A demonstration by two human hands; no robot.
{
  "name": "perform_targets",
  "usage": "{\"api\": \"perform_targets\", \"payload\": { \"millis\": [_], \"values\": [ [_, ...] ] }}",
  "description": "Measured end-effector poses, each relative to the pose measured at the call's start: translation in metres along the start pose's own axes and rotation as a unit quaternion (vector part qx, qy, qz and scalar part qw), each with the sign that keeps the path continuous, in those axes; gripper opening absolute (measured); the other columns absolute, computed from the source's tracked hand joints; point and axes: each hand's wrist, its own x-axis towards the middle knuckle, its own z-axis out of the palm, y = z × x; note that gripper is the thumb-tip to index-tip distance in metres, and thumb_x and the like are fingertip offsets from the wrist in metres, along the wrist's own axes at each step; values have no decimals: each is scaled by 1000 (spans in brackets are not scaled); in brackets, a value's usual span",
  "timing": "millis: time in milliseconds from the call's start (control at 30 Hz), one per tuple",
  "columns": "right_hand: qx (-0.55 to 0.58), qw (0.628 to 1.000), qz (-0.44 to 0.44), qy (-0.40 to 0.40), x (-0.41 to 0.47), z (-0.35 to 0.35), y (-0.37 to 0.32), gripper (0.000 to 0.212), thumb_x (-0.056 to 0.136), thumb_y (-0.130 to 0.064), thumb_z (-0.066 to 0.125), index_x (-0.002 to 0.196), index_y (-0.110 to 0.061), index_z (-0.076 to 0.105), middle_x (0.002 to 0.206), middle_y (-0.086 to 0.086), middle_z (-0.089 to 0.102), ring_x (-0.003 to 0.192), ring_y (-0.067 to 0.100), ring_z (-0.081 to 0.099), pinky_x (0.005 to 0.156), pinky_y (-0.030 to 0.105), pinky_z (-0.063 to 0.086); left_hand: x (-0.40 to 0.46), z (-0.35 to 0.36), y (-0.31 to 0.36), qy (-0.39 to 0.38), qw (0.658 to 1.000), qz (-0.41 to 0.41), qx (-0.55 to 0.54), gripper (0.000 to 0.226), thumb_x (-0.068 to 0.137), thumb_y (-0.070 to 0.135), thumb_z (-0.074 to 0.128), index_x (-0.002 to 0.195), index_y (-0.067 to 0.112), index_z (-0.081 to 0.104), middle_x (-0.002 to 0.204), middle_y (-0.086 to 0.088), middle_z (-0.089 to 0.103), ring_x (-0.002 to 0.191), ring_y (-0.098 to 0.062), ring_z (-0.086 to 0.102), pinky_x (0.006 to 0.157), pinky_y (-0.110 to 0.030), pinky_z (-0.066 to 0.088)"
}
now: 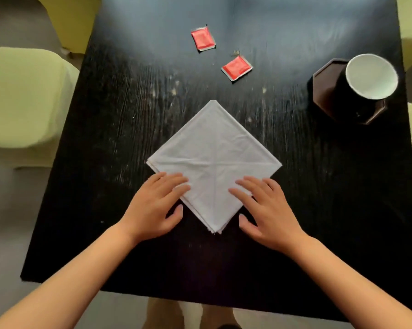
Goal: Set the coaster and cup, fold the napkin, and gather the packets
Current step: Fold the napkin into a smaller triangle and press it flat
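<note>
White napkin (pixel 214 160) diamond-wise, corner toward packets (pixel 237 67)

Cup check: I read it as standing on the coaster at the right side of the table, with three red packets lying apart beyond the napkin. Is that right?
Not quite: the head view shows two red packets, not three, one farther away and one nearer the napkin. The rest holds: the cup stands on the coaster at the right side of the table, and the packets lie apart.
</note>
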Motion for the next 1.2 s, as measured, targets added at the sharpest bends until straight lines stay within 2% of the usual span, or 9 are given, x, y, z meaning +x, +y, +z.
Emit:
{"api": "perform_targets", "payload": {
  "millis": [100,200,333,467,567,667,800,1067,1200],
  "values": [
    [2,997,42,70,24,4,4,57,90,-41,38,143,-23,30,153,8,25,143,23,14,113,49,8,29,3,1,42,996,-71,31,55,91,39,39,141,16,37,152,-12,27,142,-26,19,113,-51,9],
    [-45,993,93,56,56,12,14,61,93,-51,28,148,-27,15,157,5,5,145,23,-1,112,56,-2,59,20,5,-2,988,-133,78,65,90,57,27,148,31,14,156,-6,0,145,-27,-2,108,-63,-5],
    [-68,984,164,15,70,34,29,68,87,-59,22,148,-30,13,159,4,6,146,24,1,111,59,-1,64,47,-6,-56,966,-232,99,73,81,67,18,145,39,-2,159,-1,-5,145,-20,-9,104,-69,-5],
    [-51,984,168,23,71,38,31,69,86,-59,21,148,-31,13,159,3,5,146,22,1,110,58,-3,67,47,-9,-65,966,-237,77,77,79,68,17,147,36,-1,159,0,-8,145,-19,-10,106,-64,-9],
    [-29,991,121,54,62,30,25,65,89,-51,37,146,-23,26,157,11,13,145,25,8,108,63,-2,55,36,-3,-53,987,-147,39,84,78,70,29,148,30,5,157,-2,-1,146,-22,-1,108,-64,-6],
    [-34,992,-68,98,33,28,24,43,83,-38,56,121,-17,60,136,15,51,131,31,43,106,56,27,28,25,-3,-37,998,41,15,76,75,64,53,134,18,45,140,-9,47,133,-27,38,110,-58,19],
    [-51,976,-195,79,9,30,28,30,79,-41,64,98,-18,68,106,6,66,103,24,61,93,41,41,19,19,-10,-47,991,123,-6,45,75,43,69,102,8,67,105,-12,64,100,-30,61,83,-42,51],
    [-69,948,-277,140,25,31,20,18,88,-26,61,75,-15,65,78,-1,65,69,20,59,75,33,47,23,18,-2,-8,971,237,31,11,87,10,62,79,5,69,82,-7,68,76,-24,66,55,-33,52],
    [-73,939,-305,139,30,29,20,12,86,-10,60,74,-11,65,75,2,64,64,20,57,72,32,48,26,16,-2,1,966,251,63,13,84,-2,58,81,3,69,80,-8,68,73,-23,66,51,-31,52]
  ]
}}
